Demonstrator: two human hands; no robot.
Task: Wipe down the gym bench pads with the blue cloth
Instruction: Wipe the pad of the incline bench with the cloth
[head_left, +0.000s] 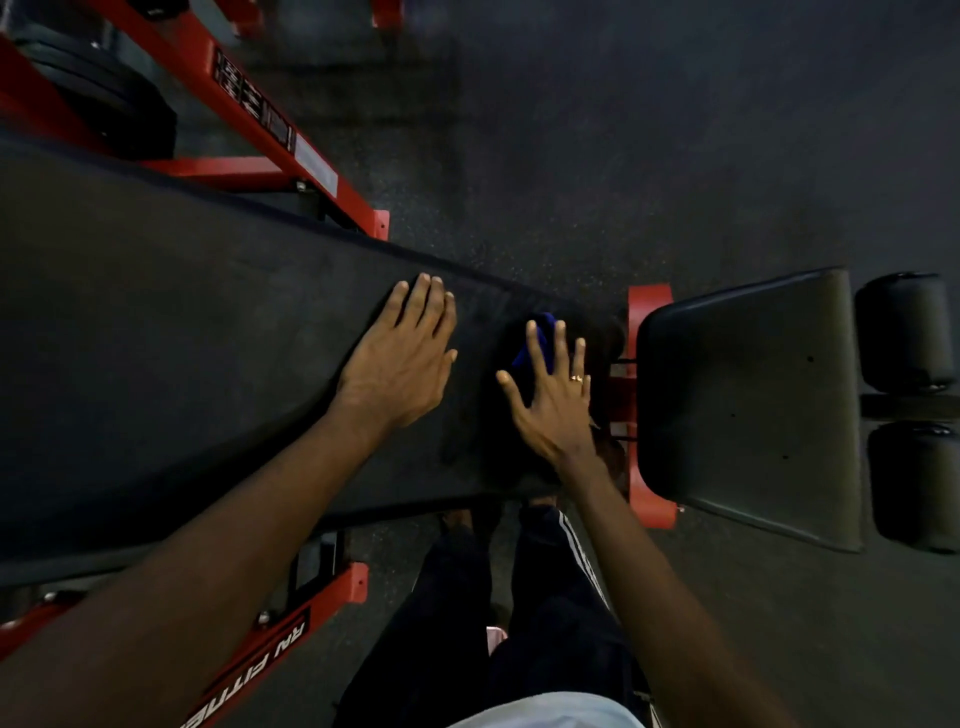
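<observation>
A long black back pad runs from the left to the middle of the view. Beyond a gap to the right sits the smaller black seat pad. My left hand lies flat on the back pad with straight fingers. My right hand, fingers spread, presses the blue cloth onto the right end of the back pad. Only a small part of the cloth shows between the fingers.
Red frame bars flank the bench above and another frame bar below. A red bracket joins the two pads. Two black roller pads sit at the far right. Black weight plates lie at the upper left. My legs stand beside the bench.
</observation>
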